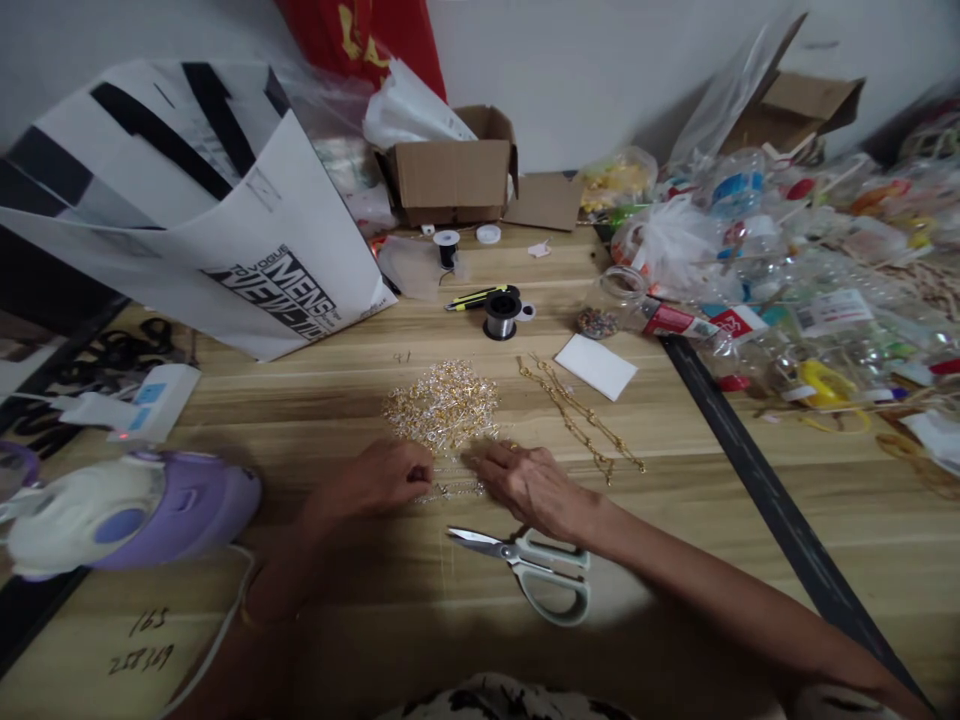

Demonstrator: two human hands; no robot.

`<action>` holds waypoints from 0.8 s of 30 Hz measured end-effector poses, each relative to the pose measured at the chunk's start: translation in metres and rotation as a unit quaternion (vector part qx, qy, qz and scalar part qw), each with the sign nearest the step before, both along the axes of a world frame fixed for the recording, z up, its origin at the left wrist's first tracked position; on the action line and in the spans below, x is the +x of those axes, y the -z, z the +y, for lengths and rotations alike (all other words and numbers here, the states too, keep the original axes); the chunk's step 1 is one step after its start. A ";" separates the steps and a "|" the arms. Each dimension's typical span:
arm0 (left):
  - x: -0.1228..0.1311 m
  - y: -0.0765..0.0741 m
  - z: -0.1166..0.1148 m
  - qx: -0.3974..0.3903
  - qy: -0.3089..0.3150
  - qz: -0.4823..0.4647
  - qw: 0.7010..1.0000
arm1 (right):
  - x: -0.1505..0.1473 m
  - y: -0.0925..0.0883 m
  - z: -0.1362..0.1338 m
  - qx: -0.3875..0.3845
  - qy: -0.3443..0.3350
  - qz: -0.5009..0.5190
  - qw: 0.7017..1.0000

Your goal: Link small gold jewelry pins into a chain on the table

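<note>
On the wooden table, a thin silver chain [450,490] stretches between my two hands. My left hand [386,475] is closed, thumb and fingers curled together at the chain's left end. Fingers bent and held together, my right hand [529,485] grips the other end; its fingertips are partly hidden. Just beyond them lies a heap of small gold and silver chain pieces [444,403]. Two lengths of gold chain [574,410] rest to the right of the heap. Scissors [532,570] with pale handles lie nearer to me, blades partly apart, pointing left.
Behind the heap are a wire spool [501,315], a yellow-black utility knife [476,298] and a jar of beads [600,318]. A white pad [596,366] lies right. A paper bag [300,240], power strip [161,400] and purple-white device [142,510] stand left. Plastic bottles [817,290] crowd the right.
</note>
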State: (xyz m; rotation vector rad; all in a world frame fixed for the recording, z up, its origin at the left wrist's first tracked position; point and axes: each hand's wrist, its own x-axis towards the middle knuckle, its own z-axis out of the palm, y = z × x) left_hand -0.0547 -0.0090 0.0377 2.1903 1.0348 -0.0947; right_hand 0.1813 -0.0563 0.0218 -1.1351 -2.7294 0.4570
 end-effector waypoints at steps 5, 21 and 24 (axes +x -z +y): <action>0.006 -0.002 -0.009 0.040 0.034 0.058 0.997 | 0.011 -0.004 -0.006 -0.008 0.020 -0.052 0.998; 0.004 0.000 -0.015 0.021 0.054 0.062 0.996 | 0.029 0.007 -0.018 0.013 0.046 -0.035 0.998; 0.008 -0.006 -0.015 0.019 0.031 0.062 0.997 | 0.031 0.007 -0.018 0.018 0.064 -0.052 0.996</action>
